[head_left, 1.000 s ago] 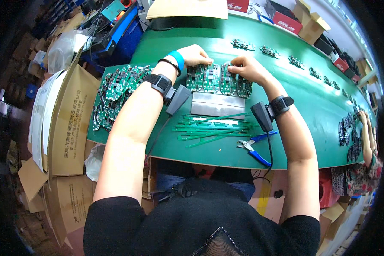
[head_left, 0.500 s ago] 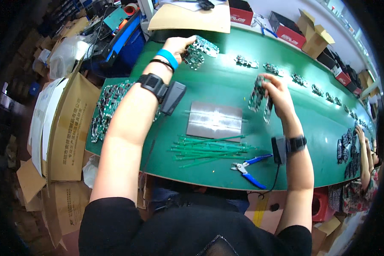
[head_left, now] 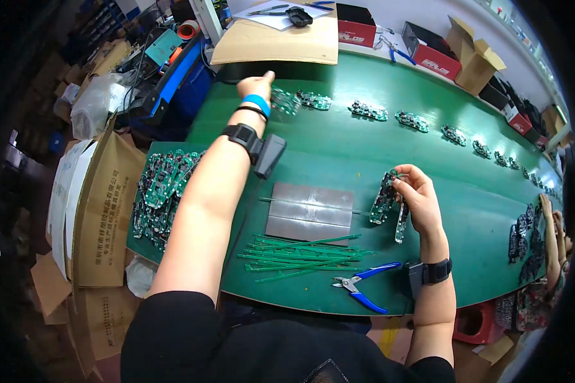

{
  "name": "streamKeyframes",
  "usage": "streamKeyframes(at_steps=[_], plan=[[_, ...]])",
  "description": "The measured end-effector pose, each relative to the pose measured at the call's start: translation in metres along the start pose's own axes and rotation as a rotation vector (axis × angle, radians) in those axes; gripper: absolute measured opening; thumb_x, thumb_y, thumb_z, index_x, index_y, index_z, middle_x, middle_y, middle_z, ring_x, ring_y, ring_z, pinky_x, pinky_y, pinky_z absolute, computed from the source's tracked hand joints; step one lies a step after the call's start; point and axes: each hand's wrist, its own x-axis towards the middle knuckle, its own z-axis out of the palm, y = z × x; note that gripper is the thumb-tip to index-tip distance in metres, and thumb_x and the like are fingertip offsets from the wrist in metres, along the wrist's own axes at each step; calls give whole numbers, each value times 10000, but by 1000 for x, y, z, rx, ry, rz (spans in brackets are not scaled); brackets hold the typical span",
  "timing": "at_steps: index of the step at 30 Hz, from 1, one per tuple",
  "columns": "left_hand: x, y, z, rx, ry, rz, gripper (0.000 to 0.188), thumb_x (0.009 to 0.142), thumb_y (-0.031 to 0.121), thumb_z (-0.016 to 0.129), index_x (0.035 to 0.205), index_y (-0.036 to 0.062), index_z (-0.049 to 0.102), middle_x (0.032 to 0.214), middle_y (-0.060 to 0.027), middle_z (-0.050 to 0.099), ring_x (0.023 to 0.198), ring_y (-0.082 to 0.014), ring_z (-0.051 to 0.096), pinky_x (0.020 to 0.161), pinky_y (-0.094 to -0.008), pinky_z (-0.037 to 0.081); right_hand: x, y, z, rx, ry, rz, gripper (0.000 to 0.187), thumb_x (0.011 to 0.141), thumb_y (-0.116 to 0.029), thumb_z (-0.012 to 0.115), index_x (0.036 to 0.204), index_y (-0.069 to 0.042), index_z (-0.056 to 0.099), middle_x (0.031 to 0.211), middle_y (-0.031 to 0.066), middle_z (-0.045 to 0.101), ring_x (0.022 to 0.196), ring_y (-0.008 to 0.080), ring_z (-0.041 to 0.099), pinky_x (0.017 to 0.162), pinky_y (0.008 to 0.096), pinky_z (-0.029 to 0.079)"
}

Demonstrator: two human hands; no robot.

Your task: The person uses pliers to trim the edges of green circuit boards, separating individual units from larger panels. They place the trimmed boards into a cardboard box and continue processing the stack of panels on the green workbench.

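My left hand [head_left: 257,85] is stretched far forward over the green belt [head_left: 338,153] and rests at a green circuit board [head_left: 285,101] at the start of a row of boards [head_left: 367,110]; whether it grips that board is unclear. My right hand [head_left: 417,191] is held above the belt to the right, shut on two narrow circuit boards [head_left: 384,198] hanging upright from its fingers. A grey metal plate [head_left: 310,212] lies between my arms. In front of it is a heap of thin green strips [head_left: 303,253].
Blue-handled cutters [head_left: 363,281] lie near the front edge. A pile of circuit boards [head_left: 163,191] sits at the left end beside cardboard boxes [head_left: 102,210]. Red and brown boxes [head_left: 437,57] line the far side. Another person's hands [head_left: 552,220] work at the right.
My left arm has reached farther forward and its board now lies at the head of the row. My right hand has come back toward me with its boards.
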Motion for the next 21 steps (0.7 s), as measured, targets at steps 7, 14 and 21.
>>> streamKeyframes(at_steps=[7,14,21], plan=[[59,-19,-41,526,212,19,349,864,331,528,813,24,686,872,-128,667,811,-244,606,795,-390,431,3,0,4,-7,-27,-3,145,830,-46,581,972,-21,569,754,-32,572,642,19,468,552,175,361],[-57,55,-19,513,-692,231,300,819,242,624,1029,27,638,960,-63,648,864,-145,584,703,-309,488,-5,-3,7,-25,-11,-50,187,816,-27,603,1000,-5,574,782,-11,596,660,33,496,574,172,381],[-204,66,-24,227,-1583,-4,720,688,140,730,1292,-29,378,914,-158,625,734,-151,613,615,-280,524,-16,-12,37,70,-5,-133,272,821,-46,610,1084,-2,557,816,13,609,672,52,516,591,188,414]])
